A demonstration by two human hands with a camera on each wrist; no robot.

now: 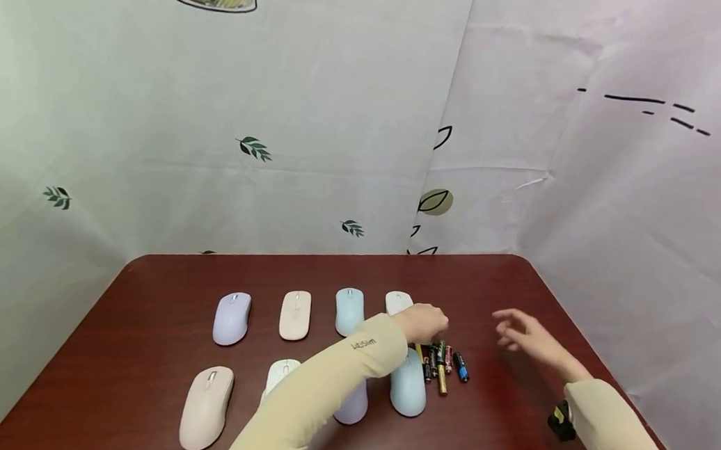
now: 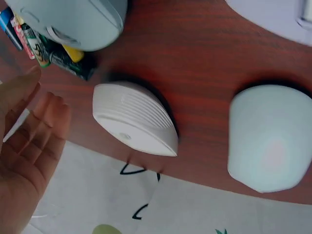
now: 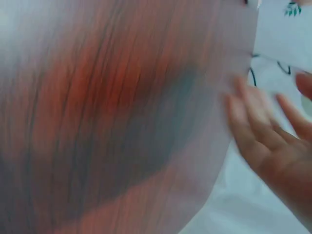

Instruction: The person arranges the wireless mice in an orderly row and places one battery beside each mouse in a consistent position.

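Note:
My left hand (image 1: 421, 322) hovers over the far end of a small pile of batteries (image 1: 440, 377), close to a white mouse (image 1: 398, 301). The left wrist view shows its fingers loosely bent, with nothing visible between them. A light blue mouse (image 1: 409, 383) lies right beside the batteries, and a blue battery (image 1: 461, 367) sits at their right edge. Off to the right, my right hand (image 1: 531, 340) is held above the table, fingers relaxed and holding nothing; it is blurred in the right wrist view.
More mice stand to the left in two rows, among them a lavender mouse (image 1: 231, 318), a pinkish mouse (image 1: 295, 314) and a beige mouse (image 1: 206, 409). My left sleeve (image 1: 324, 390) partly covers the near row. A black and yellow object (image 1: 563, 420) shows by my right sleeve.

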